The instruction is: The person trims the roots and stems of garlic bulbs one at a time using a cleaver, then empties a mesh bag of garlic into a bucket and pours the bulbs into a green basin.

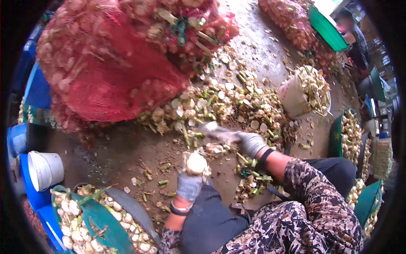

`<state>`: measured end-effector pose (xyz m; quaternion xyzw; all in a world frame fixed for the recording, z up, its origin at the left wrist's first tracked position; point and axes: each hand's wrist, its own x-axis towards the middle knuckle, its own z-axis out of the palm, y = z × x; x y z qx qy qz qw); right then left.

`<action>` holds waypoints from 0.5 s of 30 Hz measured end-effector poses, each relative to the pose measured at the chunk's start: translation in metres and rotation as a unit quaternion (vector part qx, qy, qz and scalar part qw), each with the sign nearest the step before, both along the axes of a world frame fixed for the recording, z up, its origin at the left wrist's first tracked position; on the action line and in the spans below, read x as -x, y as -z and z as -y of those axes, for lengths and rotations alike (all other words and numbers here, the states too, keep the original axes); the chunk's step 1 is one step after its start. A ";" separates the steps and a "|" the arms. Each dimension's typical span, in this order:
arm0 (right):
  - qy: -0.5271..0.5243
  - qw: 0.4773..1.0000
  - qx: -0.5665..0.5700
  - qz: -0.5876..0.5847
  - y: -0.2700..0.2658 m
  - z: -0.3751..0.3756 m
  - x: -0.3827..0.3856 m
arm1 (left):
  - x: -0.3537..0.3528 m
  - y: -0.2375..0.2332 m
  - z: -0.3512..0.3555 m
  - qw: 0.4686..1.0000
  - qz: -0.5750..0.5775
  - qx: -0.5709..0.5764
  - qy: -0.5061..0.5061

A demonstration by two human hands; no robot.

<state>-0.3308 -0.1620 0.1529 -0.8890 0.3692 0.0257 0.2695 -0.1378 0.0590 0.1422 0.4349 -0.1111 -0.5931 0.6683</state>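
Tool [220,133] in R hand [252,144] v. blurred, type unclear, & red mesh sack [114,91] cut off by top edge.

Two hands, a left hand [189,187] and a right hand [253,145], are holding one garlic bulb [196,163] and one blurry blade [218,132]. At least two red sacks are showing, a near sack [118,95] and a far sack [291,26]. One other person [360,44] is showing.

A white bucket [47,170] touches a blue container [33,192]; a person [359,46] is beside a green basin [326,30].
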 end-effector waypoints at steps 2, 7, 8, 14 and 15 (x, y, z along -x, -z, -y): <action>0.043 0.996 0.038 -0.064 0.011 0.017 0.028 | -0.009 -0.089 0.005 0.925 0.348 -0.026 -0.150; -0.001 0.996 0.013 -0.086 -0.003 0.004 0.038 | -0.060 -0.238 -0.078 0.788 0.045 0.437 -0.431; 0.004 0.993 -0.011 -0.121 -0.002 0.002 0.036 | -0.063 -0.254 -0.088 0.734 -0.001 0.554 -0.394; 0.056 0.987 -0.106 -0.106 0.006 -0.004 0.005 | -0.102 -0.184 -0.024 0.893 0.303 0.106 -0.316; 0.076 0.982 -0.139 -0.103 -0.004 0.002 -0.005 | -0.114 -0.140 -0.013 0.838 0.432 -0.149 -0.298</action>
